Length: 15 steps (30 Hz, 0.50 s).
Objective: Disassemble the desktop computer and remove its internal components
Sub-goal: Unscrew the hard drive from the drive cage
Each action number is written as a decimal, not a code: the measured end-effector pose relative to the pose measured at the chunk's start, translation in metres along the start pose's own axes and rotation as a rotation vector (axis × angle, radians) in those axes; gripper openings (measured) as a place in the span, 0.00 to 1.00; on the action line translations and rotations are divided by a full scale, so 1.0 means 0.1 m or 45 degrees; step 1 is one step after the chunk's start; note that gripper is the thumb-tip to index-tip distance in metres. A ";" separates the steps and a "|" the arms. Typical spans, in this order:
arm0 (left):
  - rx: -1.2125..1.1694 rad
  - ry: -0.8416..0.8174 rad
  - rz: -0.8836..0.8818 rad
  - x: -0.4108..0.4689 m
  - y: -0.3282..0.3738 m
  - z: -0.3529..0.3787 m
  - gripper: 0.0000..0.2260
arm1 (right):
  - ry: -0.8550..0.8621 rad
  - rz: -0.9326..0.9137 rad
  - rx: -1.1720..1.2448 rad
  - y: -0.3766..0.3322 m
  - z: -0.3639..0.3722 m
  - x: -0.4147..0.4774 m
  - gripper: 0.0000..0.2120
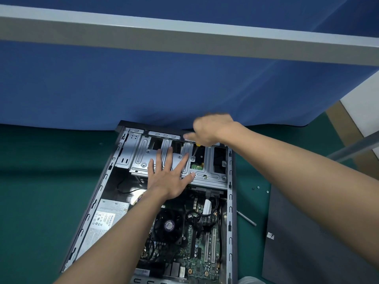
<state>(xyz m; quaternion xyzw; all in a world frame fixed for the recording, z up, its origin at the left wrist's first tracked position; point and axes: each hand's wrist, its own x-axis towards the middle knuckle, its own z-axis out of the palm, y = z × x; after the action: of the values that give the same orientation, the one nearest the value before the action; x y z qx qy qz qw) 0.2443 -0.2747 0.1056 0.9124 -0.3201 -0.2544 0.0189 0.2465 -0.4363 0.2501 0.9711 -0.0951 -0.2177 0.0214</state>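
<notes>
Here, two hands work at the drive cage (139, 158) of an opened computer (230, 201) on a green mat (41, 181).
The left hand (170, 177) lies flat on the cage, fingers spread wide. Just beside it, the blurred right hand (213, 130) grips a yellow-handled screwdriver (195, 149), its tip on a cage screw (192, 158). The dark grey case lies on its side and holds the cage at its far end, a power supply (106, 220) on the left, and a fan (168, 225) and motherboard (205, 259) nearer. A grey panel (307, 242) lies to the right.
</notes>
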 end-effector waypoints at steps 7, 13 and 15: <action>-0.007 0.019 0.000 0.00 0.00 0.01 0.30 | -0.054 -0.073 0.098 0.00 -0.03 0.00 0.03; -0.091 0.090 0.027 -0.01 0.00 0.02 0.31 | 0.024 -0.063 -0.035 0.00 0.01 -0.01 0.16; -0.184 0.272 0.053 -0.04 0.00 0.04 0.30 | 0.049 -0.079 0.057 0.01 0.00 -0.02 0.04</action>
<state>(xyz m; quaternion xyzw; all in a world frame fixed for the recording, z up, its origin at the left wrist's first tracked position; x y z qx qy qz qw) 0.2393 -0.2720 0.1042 0.9237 -0.3158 -0.1777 0.1240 0.2448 -0.4365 0.2509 0.9779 -0.0693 -0.1973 -0.0052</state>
